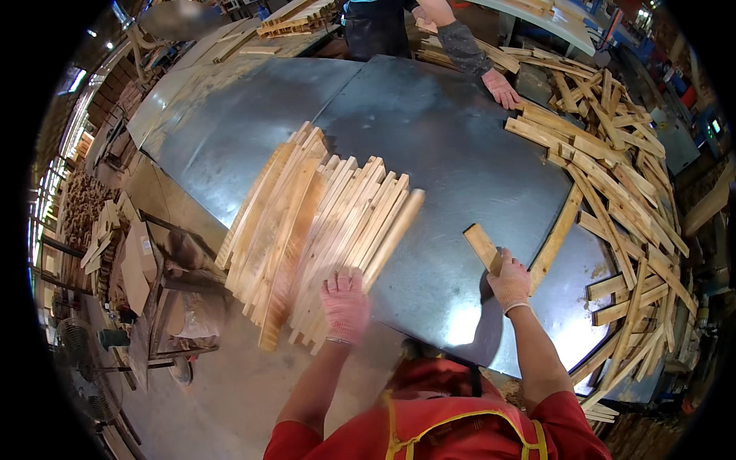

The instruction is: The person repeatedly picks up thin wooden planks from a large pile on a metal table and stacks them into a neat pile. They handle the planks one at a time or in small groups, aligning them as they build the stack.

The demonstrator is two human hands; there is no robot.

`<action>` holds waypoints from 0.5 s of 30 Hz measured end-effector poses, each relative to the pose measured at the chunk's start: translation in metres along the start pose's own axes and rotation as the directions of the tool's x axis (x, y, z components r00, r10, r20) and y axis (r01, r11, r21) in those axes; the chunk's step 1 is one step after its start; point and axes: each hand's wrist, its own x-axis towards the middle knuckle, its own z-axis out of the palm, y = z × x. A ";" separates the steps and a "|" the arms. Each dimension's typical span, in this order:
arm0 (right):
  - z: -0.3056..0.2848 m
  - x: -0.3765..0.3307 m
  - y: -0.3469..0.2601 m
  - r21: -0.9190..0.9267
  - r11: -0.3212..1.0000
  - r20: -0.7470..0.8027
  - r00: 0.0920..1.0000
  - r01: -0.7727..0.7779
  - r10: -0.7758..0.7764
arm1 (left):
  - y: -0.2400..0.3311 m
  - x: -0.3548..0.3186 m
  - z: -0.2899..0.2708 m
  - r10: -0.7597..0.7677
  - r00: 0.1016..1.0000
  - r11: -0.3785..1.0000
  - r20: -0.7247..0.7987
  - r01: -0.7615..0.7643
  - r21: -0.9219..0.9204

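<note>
My left hand (345,305), in a pinkish work glove, is at the near end of a row of pale wooden strips (307,230). Its fingers are curled at the end of the rightmost strip (395,238), which looks slightly blurred; the thumb's grip is hidden. The strips lie side by side on the dark metal table, with uneven ends, some jutting past the near edge. Gloved as well, my right hand (510,282) grips the near end of a short wooden board (481,247), held tilted over the table.
A loose heap of wooden strips (613,192) covers the right side of the dark metal table (452,153). Across it, a co-worker's gloved hand (501,88) touches the heap's far end. A metal-framed cart (165,291) stands at left, and more boards (295,19) lie at the back.
</note>
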 end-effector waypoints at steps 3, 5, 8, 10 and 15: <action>-0.002 0.003 -0.006 0.201 0.979 0.023 0.999 0.034 -0.039 | 0.002 0.003 0.005 -0.002 1.000 1.000 0.031 0.002 0.008; 0.002 0.004 -0.019 0.549 0.834 0.029 0.996 0.058 -0.088 | 0.037 -0.002 0.006 0.032 0.997 0.981 0.072 -0.018 -0.192; 0.002 0.011 -0.036 0.964 -0.022 0.246 0.924 -0.264 -0.294 | 0.093 -0.008 0.019 0.009 0.940 0.747 0.340 0.220 -0.628; -0.001 0.023 -0.037 0.879 -0.325 0.239 0.912 -0.349 -0.333 | 0.113 0.001 0.008 0.016 0.837 0.496 0.546 0.468 -0.731; -0.045 0.066 0.021 0.113 0.993 -0.409 0.913 0.039 0.011 | 0.121 0.010 0.010 -0.016 0.825 0.554 0.564 0.477 -0.682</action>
